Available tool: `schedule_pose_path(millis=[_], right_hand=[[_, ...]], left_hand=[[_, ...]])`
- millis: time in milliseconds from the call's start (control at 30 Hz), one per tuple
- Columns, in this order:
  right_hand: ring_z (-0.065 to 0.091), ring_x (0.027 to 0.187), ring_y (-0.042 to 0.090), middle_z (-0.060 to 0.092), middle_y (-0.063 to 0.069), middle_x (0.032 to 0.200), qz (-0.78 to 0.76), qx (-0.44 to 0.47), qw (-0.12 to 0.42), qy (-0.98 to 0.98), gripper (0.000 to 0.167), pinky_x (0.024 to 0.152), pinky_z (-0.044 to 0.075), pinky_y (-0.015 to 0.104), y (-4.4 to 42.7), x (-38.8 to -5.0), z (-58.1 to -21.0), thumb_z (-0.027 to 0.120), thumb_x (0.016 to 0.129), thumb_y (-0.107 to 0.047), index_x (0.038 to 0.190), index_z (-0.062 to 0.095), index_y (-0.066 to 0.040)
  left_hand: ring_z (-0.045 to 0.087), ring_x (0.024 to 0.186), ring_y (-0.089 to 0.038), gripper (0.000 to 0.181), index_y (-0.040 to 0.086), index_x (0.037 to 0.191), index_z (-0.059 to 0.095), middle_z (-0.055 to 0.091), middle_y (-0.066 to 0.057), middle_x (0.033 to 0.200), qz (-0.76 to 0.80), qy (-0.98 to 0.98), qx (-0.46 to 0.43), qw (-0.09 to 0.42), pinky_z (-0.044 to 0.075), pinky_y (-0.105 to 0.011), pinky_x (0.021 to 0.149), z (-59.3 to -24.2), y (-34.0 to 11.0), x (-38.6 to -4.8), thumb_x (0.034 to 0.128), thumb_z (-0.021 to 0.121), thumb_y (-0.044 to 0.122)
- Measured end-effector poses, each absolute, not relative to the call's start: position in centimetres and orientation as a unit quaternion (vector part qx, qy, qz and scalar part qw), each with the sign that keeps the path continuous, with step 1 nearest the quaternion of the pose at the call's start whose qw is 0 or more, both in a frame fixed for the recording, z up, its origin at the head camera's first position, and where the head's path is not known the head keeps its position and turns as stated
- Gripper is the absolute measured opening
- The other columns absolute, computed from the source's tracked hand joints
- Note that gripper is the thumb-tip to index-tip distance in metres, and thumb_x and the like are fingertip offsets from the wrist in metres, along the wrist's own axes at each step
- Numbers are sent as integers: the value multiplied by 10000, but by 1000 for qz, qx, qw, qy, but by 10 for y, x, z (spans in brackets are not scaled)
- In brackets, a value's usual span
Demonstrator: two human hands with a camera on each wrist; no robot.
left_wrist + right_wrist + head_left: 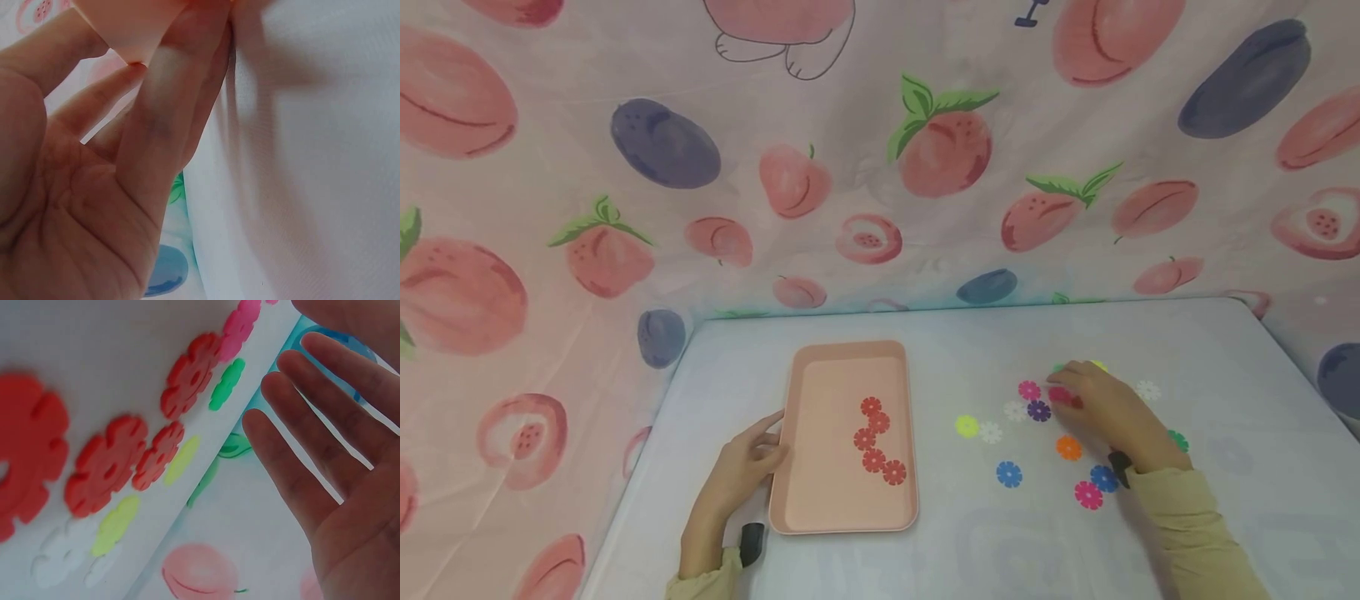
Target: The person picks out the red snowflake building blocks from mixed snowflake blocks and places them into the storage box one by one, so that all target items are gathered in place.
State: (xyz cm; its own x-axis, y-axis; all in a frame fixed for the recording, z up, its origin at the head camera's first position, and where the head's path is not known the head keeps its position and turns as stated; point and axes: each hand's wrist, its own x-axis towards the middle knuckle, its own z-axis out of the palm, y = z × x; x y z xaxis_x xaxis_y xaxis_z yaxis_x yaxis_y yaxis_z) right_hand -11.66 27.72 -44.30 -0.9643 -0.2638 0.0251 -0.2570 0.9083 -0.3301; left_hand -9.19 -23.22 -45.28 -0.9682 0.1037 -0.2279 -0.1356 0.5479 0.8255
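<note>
A pink tray (827, 508) lies left of centre with several red flower-shaped pieces (873, 460) inside, towards its right side. My left hand (737, 471) holds the tray's left rim; in the left wrist view, fingers and thumb of that hand (94, 175) meet the tray wall (131, 28). Over the loose pieces on the right is my right hand (1108, 412), partly covering some red ones. The right wrist view has this hand (350, 481) with straight, spread fingers and nothing in them, beside red pieces (107, 467).
Around the right hand lie more flower pieces: a pink one (1088, 495), an orange one (1069, 447), a blue one (1009, 474), a purple one (1039, 411), plus yellow, white and green ones. Fruit-patterned cloth (865, 167) hangs behind the white table (970, 542).
</note>
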Motion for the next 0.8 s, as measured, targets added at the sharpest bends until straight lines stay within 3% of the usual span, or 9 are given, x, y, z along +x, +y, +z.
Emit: schedule_pose_path(millis=[467,800], right_hand=[[563,1165,397,630,202,1224,-164,-115,37,979,475,947,505,570,289,-114,-445,805,828,-136,1264,653,-26],[603,957,282,668,116,1029,-169,-126,32,977,438,866,561,514,297,-114,-445,838,785,-121,1180,686,-7]], left_hand=[[700,944,-236,582,118,1492,448,659,-188,1162,483,867,-13,126,580,-271,673,-457,-233,-92,952,665,131],[700,947,-240,574,125,1492,450,656,-186,1165,481,868,-12,124,586,-277,672,-459,-231,-93,955,652,112]])
